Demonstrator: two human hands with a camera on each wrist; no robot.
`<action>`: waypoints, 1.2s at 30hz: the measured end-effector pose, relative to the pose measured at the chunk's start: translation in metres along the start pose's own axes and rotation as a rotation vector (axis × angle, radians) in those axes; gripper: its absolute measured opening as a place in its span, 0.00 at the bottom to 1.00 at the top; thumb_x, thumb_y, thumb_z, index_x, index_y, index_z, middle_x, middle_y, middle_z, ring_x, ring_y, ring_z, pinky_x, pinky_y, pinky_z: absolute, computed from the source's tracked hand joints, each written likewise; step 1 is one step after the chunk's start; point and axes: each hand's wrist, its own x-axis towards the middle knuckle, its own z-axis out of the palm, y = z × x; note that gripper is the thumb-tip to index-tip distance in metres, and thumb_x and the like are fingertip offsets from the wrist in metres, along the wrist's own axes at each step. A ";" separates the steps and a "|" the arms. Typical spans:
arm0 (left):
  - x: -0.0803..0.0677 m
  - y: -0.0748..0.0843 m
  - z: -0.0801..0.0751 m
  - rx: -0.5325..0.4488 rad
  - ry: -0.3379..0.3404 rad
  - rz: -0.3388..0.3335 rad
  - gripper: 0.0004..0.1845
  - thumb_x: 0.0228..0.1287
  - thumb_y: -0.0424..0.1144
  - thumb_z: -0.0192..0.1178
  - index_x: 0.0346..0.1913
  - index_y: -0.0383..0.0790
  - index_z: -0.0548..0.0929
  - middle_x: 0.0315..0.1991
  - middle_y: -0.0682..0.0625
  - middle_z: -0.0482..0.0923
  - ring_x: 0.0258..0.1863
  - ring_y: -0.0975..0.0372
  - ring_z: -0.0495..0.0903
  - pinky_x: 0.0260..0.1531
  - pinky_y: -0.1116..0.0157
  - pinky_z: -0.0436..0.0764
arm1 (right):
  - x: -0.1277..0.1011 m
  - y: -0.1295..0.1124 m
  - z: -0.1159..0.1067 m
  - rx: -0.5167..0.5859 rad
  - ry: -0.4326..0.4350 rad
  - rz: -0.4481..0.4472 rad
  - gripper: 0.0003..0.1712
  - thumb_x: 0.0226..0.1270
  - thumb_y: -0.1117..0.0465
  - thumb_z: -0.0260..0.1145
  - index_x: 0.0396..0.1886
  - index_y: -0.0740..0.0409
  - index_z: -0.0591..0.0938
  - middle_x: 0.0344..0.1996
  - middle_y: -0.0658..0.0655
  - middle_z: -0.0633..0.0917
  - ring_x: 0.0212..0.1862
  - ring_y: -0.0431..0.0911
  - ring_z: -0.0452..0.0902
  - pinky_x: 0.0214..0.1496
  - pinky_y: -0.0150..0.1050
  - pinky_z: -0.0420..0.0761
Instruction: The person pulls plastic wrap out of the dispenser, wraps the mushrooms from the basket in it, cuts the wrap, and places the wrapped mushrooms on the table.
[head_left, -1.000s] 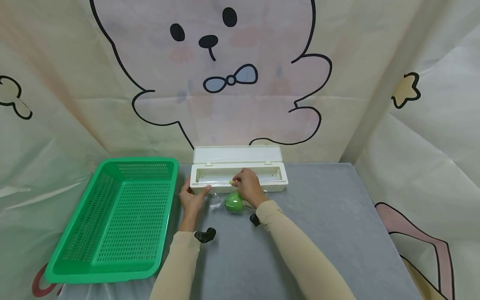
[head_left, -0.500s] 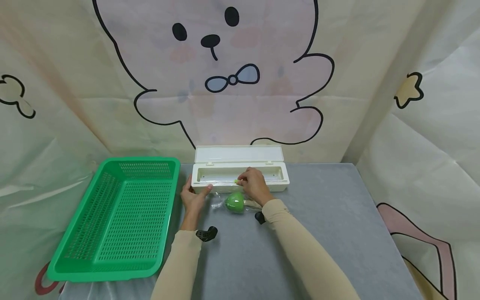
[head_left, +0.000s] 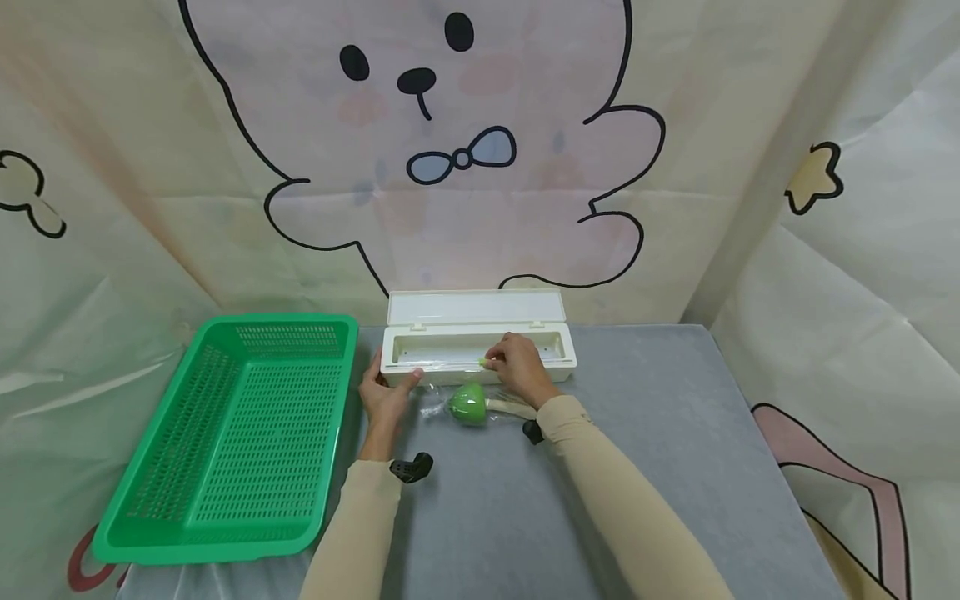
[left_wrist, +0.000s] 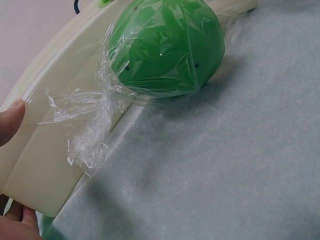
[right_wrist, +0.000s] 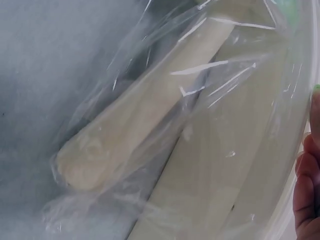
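My left hand point(head_left: 385, 402) grips the left end of a white cling film dispenser point(head_left: 442, 377), thumb on its front and fingers round the end. My right hand point(head_left: 517, 367) pinches a small green slide cutter point(head_left: 482, 362) on the dispenser's front edge, right of its middle. Before the box lies a round green head on a pale stick point(head_left: 468, 404), covered in clear film. In the left wrist view the green head point(left_wrist: 167, 45) shows a bunched tail of film point(left_wrist: 95, 130) beside it. The right wrist view shows the pale handle point(right_wrist: 145, 110) under loose film.
A green perforated plastic basket point(head_left: 262, 442) stands to the left on the grey table point(head_left: 637, 400). The dispenser's white lid point(head_left: 476, 308) is raised at the back, close to a printed curtain point(head_left: 480, 233). More curtain hangs at both sides.
My right hand has slid the green cutter to the right along the dispenser, showing more of the film-wrapped handle. My left hand keeps its hold on the box end.
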 end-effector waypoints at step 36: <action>-0.002 0.002 -0.001 0.022 0.000 -0.030 0.45 0.57 0.26 0.73 0.77 0.36 0.64 0.70 0.37 0.67 0.70 0.48 0.66 0.68 0.53 0.69 | -0.025 0.062 -0.043 -0.108 0.004 -0.069 0.05 0.63 0.64 0.75 0.36 0.63 0.90 0.28 0.52 0.78 0.34 0.47 0.72 0.38 0.44 0.76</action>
